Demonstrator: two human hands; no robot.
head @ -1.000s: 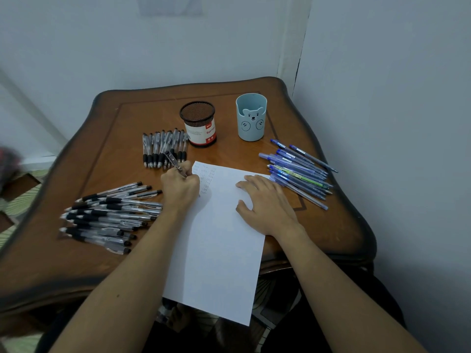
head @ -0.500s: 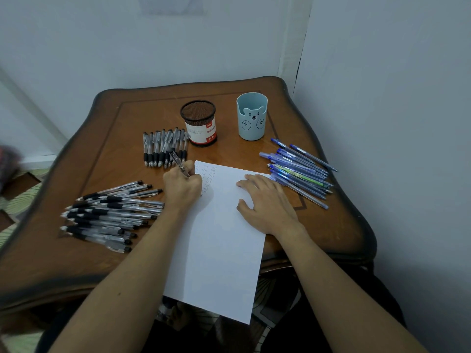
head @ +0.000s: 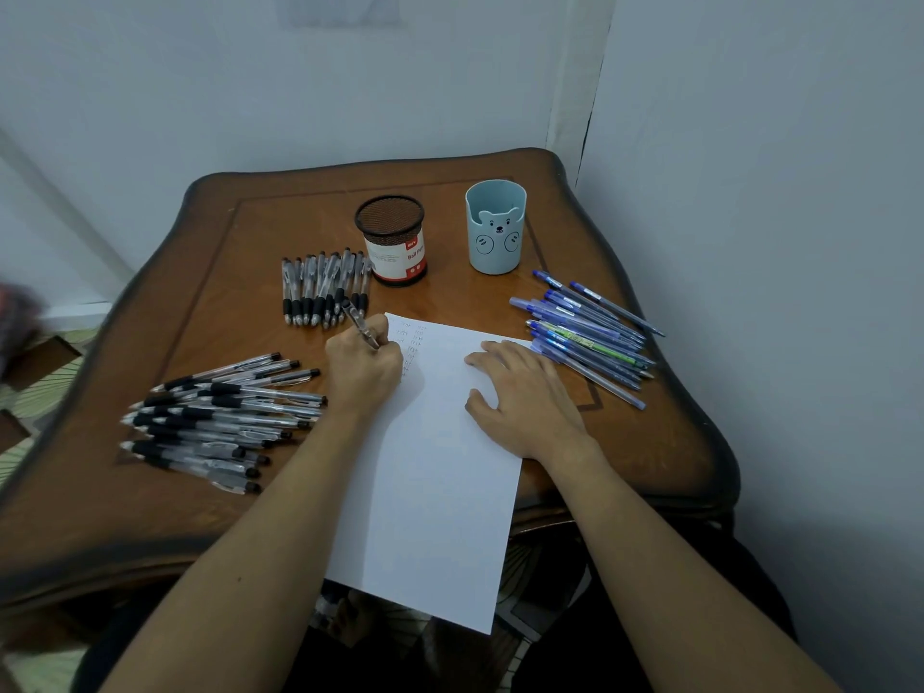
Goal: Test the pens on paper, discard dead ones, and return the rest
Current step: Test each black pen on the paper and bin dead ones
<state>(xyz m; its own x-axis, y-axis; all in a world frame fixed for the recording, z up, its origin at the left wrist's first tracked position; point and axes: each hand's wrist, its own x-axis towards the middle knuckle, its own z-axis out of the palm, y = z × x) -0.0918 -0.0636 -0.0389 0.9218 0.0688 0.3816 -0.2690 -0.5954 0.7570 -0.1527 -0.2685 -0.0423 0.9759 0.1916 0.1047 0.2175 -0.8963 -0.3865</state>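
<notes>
Our left fingers (head: pixel 389 353) clamp the pen (head: pixel 358 320), tip down at the paper (head: pixel 425 492), barrel leaning away; right fingers (head: pixel 500 353) lie spread, pinning it

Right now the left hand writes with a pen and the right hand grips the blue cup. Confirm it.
Wrong: the head view shows the right hand flat on the paper, gripping nothing. The left hand does write with a pen.

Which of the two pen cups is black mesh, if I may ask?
The left cup, with the red-and-white label; the other cup is solid blue with a bear.
</notes>
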